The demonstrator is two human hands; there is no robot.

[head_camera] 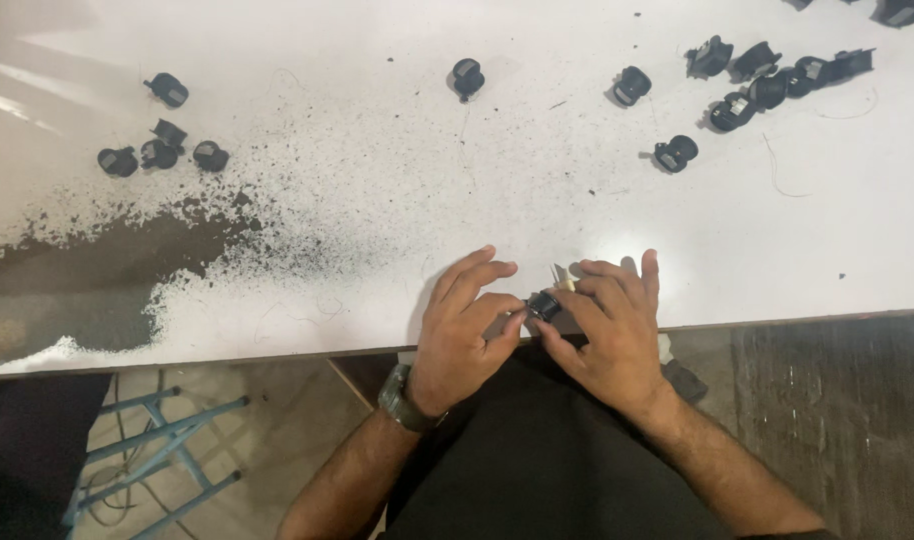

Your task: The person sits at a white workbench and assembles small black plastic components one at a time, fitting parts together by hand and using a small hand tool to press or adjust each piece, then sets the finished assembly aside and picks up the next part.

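Head view looking straight down, and from where I'm standing both hands are bunched up together at the near edge of the desk [377,200]. The left hand [467,330] and right hand [612,325] are pinching the same small black part [543,305] between their fingertips, left thumb and forefinger on one side, right fingers curled over the other. The part sits just above the desk edge, right in front of the person's body. There's something small and pale poking out by the right forefinger, can't tell what it is. A watch [405,402] sits on the left wrist.

The desk is white and pretty messy. A big smear of dark dust [127,260] spreads across the left side, thinning to specks toward the middle. More black parts of the same kind lie scattered well away from the hands: a small group at far left [162,150], a single one at top centre [467,77], another one to its right [631,86], and a bigger pile at top right [767,85]. A few thin threads lie around on the surface. Below the desk at left you can see a blue metal frame [157,450] on the floor.
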